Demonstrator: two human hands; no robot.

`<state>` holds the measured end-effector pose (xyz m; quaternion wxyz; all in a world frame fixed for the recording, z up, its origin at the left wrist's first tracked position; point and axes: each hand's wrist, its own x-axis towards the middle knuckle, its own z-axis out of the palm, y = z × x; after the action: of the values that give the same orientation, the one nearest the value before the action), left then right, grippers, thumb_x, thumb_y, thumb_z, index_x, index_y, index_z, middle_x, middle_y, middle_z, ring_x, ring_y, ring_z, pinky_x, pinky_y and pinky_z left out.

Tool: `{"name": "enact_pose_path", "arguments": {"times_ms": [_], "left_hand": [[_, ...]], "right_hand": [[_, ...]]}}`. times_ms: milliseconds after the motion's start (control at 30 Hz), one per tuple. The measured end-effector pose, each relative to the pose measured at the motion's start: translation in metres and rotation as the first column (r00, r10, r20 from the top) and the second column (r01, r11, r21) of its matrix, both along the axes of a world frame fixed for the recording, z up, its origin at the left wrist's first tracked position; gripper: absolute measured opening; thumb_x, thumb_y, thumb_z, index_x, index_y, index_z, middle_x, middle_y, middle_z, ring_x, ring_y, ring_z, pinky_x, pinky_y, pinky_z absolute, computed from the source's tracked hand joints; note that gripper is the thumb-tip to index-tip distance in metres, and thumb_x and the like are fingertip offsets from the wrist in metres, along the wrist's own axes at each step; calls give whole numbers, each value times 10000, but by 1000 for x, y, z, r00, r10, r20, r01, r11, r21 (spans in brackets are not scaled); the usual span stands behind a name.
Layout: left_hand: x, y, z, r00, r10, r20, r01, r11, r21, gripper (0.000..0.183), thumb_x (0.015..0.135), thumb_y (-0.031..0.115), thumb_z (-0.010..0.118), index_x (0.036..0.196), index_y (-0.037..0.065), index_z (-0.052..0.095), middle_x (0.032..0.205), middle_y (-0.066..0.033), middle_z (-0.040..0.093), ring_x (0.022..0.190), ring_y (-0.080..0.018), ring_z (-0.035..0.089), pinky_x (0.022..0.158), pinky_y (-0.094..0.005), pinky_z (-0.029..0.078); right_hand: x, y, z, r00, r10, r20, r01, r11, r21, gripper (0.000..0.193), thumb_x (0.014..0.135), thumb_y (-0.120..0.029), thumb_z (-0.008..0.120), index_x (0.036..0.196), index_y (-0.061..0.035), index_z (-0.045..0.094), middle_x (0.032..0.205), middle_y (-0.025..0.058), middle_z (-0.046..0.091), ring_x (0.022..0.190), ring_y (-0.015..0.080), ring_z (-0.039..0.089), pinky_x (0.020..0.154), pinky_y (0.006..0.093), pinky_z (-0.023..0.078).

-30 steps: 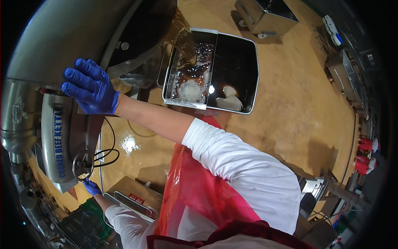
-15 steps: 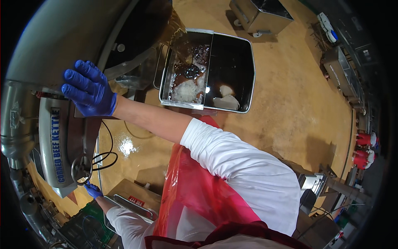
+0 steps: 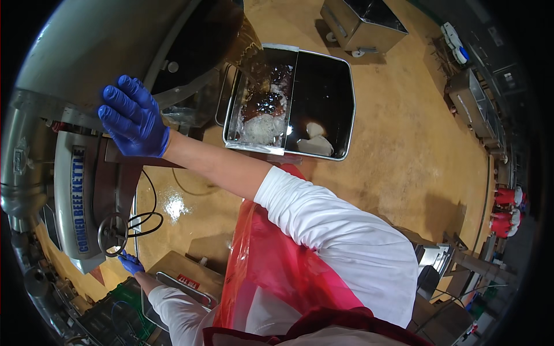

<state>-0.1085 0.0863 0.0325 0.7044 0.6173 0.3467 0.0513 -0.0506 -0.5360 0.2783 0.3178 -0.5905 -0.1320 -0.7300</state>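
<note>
Looming at left, a steel kettle (image 3: 86, 69) rose beside a tub (image 3: 353, 104) catching brown liquid (image 3: 248, 52).
A handwheel (image 3: 115, 235) stood ahead-left of the left hand (image 3: 132, 263), the nearer one, its grip impossible to tell; the right hand (image 3: 134, 118), fingers outstretched, lay beside the kettle.

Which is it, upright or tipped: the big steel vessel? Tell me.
Tipped: brown liquid pours from the vessel into the tub.

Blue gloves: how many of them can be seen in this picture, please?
2: the right glove, in front of the steel vessel, and the left glove, by the wheel. Others farther away may be hidden.
</note>
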Motion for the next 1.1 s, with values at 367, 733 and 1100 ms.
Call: {"name": "enact_pose_path", "arguments": {"times_ms": [367,733,1100], "left_hand": [[-1,-1,-11,998,7,69,1,994,-108,503,1099,485,425,1308,68,612,614,74,307,449,-49,263,397,-215,219],[3,7,-33,992,14,128,31,940,-340,468,1101,461,429,1300,68,587,615,65,304,450,-53,237,379,-212,226],[2,6,-43,984,32,173,57,873,-485,503,1106,447,427,1341,20,549,611,45,323,457,-57,251,380,-217,228]], "right_hand": [[-1,4,-1,1000,17,5,-18,999,27,681,867,-6,683,1508,-156,508,1630,127,407,1507,405,361,1195,546,342],[3,9,-6,1000,-7,0,7,1000,28,702,885,-4,655,1544,-141,457,1633,152,395,1523,414,331,1210,548,306],[6,10,-9,1000,-2,-2,2,999,43,725,882,-9,660,1556,-162,442,1656,131,362,1531,419,308,1218,560,282]]}}
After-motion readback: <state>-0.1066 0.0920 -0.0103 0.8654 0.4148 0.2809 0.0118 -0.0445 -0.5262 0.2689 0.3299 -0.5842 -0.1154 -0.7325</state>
